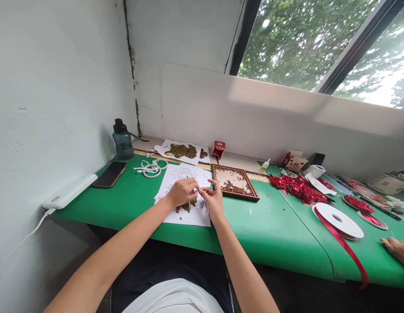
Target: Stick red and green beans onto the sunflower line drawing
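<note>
Both hands meet over a white sheet of paper (pixel 195 218) printed with a flower outline, which lies flat on the green tabletop (pixel 270 226) straight ahead of the person. The left hand (pixel 183 191) is curled knuckles-up, fingertips down on the sheet. The right hand (pixel 213 198) has thumb and forefinger drawn close together, touching the left fingertips. Whether either pinches anything is too small to tell. A patch of brown and green beans (pixel 186 207) covers part of the drawing beneath the left hand. Just right of the sheet sits a wooden tray (pixel 241 196) scattered with red beans (pixel 233 187). Further left lie a coiled white cord (pixel 152 168), a phone (pixel 110 174) and a dark bottle (pixel 123 140). Well to the right, a ribbon spool (pixel 339 219) lies near another person's hand (pixel 397 251).
</note>
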`<move>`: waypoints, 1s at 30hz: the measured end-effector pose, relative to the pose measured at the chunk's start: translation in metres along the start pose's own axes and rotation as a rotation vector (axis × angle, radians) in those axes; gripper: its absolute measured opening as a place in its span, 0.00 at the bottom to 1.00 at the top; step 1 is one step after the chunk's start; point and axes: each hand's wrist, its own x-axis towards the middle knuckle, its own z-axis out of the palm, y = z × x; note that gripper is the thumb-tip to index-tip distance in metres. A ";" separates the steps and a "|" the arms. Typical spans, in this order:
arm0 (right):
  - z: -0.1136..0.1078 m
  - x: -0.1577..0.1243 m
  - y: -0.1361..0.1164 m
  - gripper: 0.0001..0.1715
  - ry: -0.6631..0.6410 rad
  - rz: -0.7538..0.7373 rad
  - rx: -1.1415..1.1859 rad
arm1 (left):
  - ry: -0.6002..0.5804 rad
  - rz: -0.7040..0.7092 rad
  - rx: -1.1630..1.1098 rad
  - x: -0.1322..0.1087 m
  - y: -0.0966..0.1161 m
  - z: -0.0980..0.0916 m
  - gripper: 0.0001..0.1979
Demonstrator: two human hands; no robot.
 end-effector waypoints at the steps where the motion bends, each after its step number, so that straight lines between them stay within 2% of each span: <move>1: 0.000 0.000 0.000 0.45 -0.002 -0.004 -0.002 | -0.003 -0.002 -0.002 0.000 0.000 0.000 0.05; 17: -0.002 -0.001 0.003 0.42 -0.041 -0.023 -0.005 | -0.041 -0.044 -0.023 -0.002 -0.001 0.000 0.03; 30: -0.001 0.000 0.002 0.41 -0.018 -0.029 0.009 | -0.052 -0.055 -0.048 -0.003 0.000 -0.002 0.02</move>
